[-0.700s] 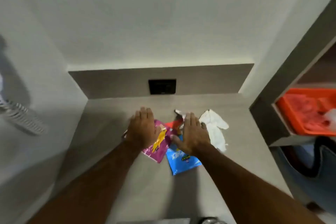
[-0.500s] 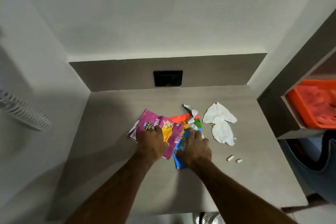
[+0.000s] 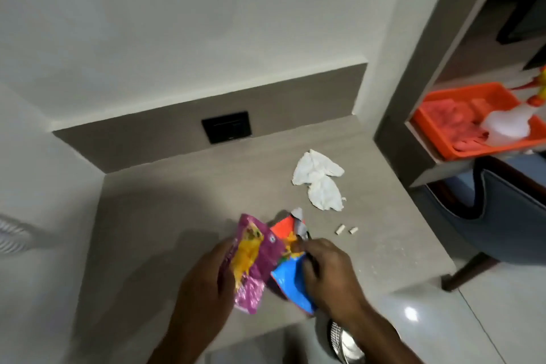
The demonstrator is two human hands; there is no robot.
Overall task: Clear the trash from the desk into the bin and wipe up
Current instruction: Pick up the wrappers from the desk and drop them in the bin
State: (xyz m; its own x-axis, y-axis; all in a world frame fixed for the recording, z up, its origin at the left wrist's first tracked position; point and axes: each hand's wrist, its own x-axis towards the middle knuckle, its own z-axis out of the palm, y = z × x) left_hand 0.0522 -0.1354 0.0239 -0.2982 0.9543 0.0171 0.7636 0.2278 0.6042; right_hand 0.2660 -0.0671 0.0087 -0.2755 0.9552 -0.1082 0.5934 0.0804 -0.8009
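**Both hands hold snack wrappers over the bench**

I see my left hand (image 3: 206, 281) closed on the purple wrapper (image 3: 251, 263). It is pink-purple with a yellow patch, and it is lifted up off the grey bench (image 3: 153, 216). My right hand (image 3: 331, 275) is closed on the blue wrapper (image 3: 291, 284). An orange wrapper (image 3: 282, 227) with a torn silver edge sticks up just behind the blue one. I cannot tell which hand grips it. The three wrappers touch each other in one bunch between my hands.

I will use the purple wrapper as my marker. The white tissue (image 3: 319, 183) lies crumpled on the bench, up and to the right of the purple wrapper, well apart from it. Two small white bits (image 3: 346, 229) lie on the bench to the right of it, between the tissue and my right hand. A black wall socket (image 3: 226, 126) sits on the back panel, far above it. An orange tray (image 3: 461, 118) rests on a shelf far off to its right. A blue-grey chair (image 3: 508, 216) stands below that tray. Down and to the right of the purple wrapper, under my right arm, I see the shiny rim of the bin (image 3: 342, 343) on the floor.
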